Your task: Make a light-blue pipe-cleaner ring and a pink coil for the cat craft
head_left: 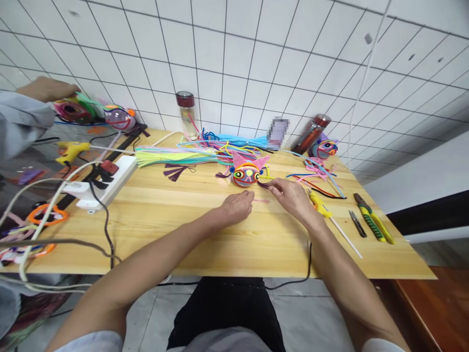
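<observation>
A round pipe-cleaner head (245,174) in pink, red and yellow, with two pointed ears, sits on the wooden table (176,230). My right hand (291,194) lies just right of it, fingers pinched on a dark purple pipe-cleaner piece (263,185) next to the head. My left hand (238,205) rests in front of the head, fingers curled, its tips at a thin pink strand (261,200) that lies on the table.
A pile of coloured pipe cleaners (220,149) lies behind the head. A yellow glue gun (320,205), small snips (357,224) and pliers (373,225) lie at the right. A white power strip (106,183), cables and another glue gun (71,150) are left. Another person's hand (47,89) holds crafts far left.
</observation>
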Demonstrator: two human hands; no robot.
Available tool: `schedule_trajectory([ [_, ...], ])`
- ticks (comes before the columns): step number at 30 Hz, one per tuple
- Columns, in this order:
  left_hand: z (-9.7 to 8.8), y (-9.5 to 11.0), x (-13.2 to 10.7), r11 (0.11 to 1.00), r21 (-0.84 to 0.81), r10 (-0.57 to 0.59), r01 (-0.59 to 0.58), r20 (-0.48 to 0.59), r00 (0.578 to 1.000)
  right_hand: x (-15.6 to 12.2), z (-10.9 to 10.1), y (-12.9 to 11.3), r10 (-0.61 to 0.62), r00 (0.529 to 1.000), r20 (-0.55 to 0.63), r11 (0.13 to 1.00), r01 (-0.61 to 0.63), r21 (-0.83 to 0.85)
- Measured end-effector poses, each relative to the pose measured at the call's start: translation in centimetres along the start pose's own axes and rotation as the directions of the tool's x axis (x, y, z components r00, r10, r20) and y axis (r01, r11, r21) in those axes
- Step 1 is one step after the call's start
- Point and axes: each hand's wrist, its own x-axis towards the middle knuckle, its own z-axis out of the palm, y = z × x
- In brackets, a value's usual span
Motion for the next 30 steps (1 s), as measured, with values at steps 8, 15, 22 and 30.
schedule_trajectory([
  [8,-1.2,0.5,1.2,0.998,0.017,-0.060,0.059,0.069,0.996,-0.2,3.2,1.9,-0.160,0.985,-0.064,0.986,0.162,0.031],
  [15,-1.6,1.3,2.1,1.000,0.011,-0.002,0.001,0.085,0.996,-0.9,2.8,2.8,-0.136,0.976,-0.171,0.990,0.139,0.006],
  [22,-1.2,1.1,0.6,0.999,0.044,0.020,-0.022,0.046,0.999,-1.3,1.2,1.7,0.075,0.982,-0.176,0.994,-0.059,0.095],
  [30,0.3,-2.5,-1.9,0.998,0.005,0.069,-0.069,-0.119,0.990,-9.9,-1.3,4.9,0.512,0.843,-0.166,0.843,-0.457,0.283],
])
